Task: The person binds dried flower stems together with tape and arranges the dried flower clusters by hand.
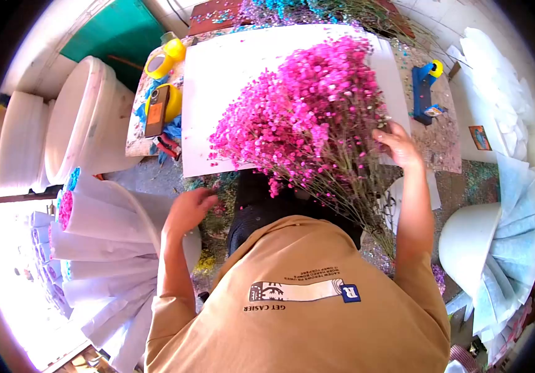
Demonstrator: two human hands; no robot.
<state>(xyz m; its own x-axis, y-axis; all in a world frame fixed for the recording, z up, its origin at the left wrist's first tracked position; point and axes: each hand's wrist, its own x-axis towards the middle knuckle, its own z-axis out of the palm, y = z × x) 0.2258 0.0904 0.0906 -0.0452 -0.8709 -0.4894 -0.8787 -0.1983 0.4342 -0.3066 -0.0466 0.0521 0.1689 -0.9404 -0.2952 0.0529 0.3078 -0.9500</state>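
Note:
A large bunch of pink baby's breath (308, 105) lies slanted over white paper sheets (218, 74), its blooms to the upper left and its thin stems running down toward my right arm. At the bunch's right side, my right hand (398, 146) is closed on some stems; part of the grip is hidden among them. My left hand (190, 208) is off the table's near edge, apart from the flowers. Its fingers are loosely bent with nothing visible in them.
On the table's left are tape rolls (158, 64), a phone (157, 110) and red-handled cutters (167, 147). A blue tape dispenser (422, 93) stands at the right. Wrapped bunches (106, 217) fill a container at left; a white tub (469, 242) holds pale wrapping.

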